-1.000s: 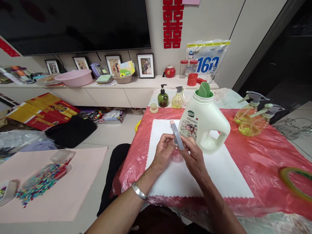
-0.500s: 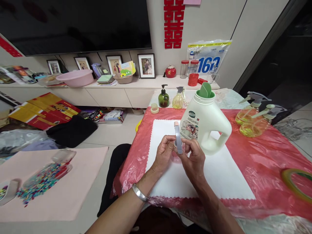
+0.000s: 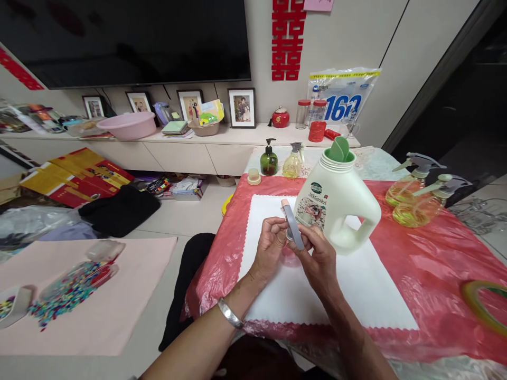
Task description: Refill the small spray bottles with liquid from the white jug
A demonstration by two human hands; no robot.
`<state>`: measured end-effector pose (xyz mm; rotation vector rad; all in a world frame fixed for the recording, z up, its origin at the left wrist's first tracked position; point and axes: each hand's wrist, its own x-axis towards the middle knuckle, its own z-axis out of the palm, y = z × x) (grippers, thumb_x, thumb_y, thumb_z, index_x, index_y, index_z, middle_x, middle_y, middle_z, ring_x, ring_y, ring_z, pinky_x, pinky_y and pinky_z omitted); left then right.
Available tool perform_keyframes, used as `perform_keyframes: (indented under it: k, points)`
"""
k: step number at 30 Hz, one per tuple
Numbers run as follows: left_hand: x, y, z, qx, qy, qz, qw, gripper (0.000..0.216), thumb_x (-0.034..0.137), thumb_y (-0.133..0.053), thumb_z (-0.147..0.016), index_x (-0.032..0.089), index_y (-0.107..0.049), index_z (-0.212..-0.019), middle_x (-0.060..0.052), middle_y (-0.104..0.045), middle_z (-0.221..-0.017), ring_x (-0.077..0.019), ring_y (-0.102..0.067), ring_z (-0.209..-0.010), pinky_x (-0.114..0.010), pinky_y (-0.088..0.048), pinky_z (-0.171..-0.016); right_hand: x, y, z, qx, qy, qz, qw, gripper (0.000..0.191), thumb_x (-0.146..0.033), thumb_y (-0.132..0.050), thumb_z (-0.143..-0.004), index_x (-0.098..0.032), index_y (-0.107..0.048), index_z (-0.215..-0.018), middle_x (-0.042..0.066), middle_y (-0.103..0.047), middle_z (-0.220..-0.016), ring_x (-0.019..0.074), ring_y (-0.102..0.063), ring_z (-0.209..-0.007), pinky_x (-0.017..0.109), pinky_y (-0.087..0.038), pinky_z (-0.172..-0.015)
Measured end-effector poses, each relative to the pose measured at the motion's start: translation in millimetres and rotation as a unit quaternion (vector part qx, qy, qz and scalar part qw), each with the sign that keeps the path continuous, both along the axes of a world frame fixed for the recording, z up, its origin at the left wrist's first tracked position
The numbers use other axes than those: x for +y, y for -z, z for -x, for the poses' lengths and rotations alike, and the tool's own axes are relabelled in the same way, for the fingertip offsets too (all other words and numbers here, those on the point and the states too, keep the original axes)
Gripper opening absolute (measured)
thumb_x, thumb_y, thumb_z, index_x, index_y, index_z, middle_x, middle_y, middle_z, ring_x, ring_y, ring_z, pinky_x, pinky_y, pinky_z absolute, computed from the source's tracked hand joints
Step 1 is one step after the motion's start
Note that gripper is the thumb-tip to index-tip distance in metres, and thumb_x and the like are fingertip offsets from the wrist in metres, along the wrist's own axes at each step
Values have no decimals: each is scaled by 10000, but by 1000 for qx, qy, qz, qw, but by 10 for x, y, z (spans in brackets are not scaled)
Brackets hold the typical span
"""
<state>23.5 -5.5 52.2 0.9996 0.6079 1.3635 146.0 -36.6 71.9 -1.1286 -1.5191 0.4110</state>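
A small spray bottle with a see-through pink body is between my hands, over the white mat. Its grey spray head ends in a pale pink nozzle pointing away and a little left. My left hand is closed at the bottle's neck, thumb and fingers pinched by the collar. Closed from the other side, my right hand grips at the base of the spray head. The fingers hide most of the collar. Just behind stands a large white detergent jug with a green spout in its uncapped mouth.
A translucent cap, a green pump bottle and a yellow spray bottle line the table's far side. Two more spray bottles stand right, near a tape roll. Beads lie spilled on a pink surface at left.
The grey spray head has turned: its nozzle now slants to the left and its rear end to the right. Both hands stay on the bottle. The whole view has shifted slightly.
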Motion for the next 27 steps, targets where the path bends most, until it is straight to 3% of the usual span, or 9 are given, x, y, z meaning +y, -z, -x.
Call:
perform_keyframes:
  k: [6, 12, 16, 20, 23, 27]
  points:
    - [-15, -19, 6, 23, -2, -3, 1000, 386, 558, -690, -870, 228, -580, -1038, 31, -618, -774, -128, -584, -698, -269, -459, -692, -9, 65, 60, 4, 52, -14, 999, 264, -402, -655, -947, -187, -688, -1096, -15, -458, -741, 102, -441, -666, 223, -408, -613]
    - [-19, -75, 48, 43, 15, 12, 999, 383, 572, -691, -859, 212, -637, -978, 10, -657, -780, -139, -588, -677, -283, -479, -688, -72, 32, 23, -36, 39, 14, 998, 356, -421, -662, -935, -227, -666, -1233, 7, -517, -819, 124, -484, -725, 246, -459, -661]
    - [-12, -41, 106, 101, 24, -17, 994, 395, 552, -634, -906, 226, -677, -1124, -59, -721, -1065, -220, -662, -976, -363, -503, -925, -126, 86, -22, -54, 66, 28, 996, 438, -450, -687, -921, -241, -636, -1303, 50, -558, -995, 155, -526, -851, 288, -496, -743]
    - [-49, 71, 213, 162, 24, -71, 984, 457, 532, -568, -949, 257, -653, -1303, -84, -613, -1402, -273, -503, -1359, -431, -323, -1196, -165, 181, 31, -66, 95, 42, 992, 502, -477, -698, -900, -222, -611, -1323, 107, -548, -1197, 242, -515, -1099, 395, -501, -879]
    - [-98, 185, 296, 168, 24, -51, 984, 472, 525, -551, -959, 271, -629, -1348, -81, -588, -1448, -269, -474, -1400, -445, -278, -1233, -176, 233, 140, -69, 99, 59, 991, 613, -493, -725, -865, -215, -541, -1379, 127, -538, -1285, 285, -496, -1182, 486, -465, -986]
    - [-123, 317, 347, 151, 6, -27, 988, 434, 499, -589, -945, 269, -664, -1306, -80, -622, -1404, -261, -518, -1357, -433, -315, -1217, -151, 286, 255, -51, 116, 84, 988, 756, -468, -768, -814, -194, -443, -1440, 155, -523, -1321, 295, -511, -1195, 474, -473, -1006]
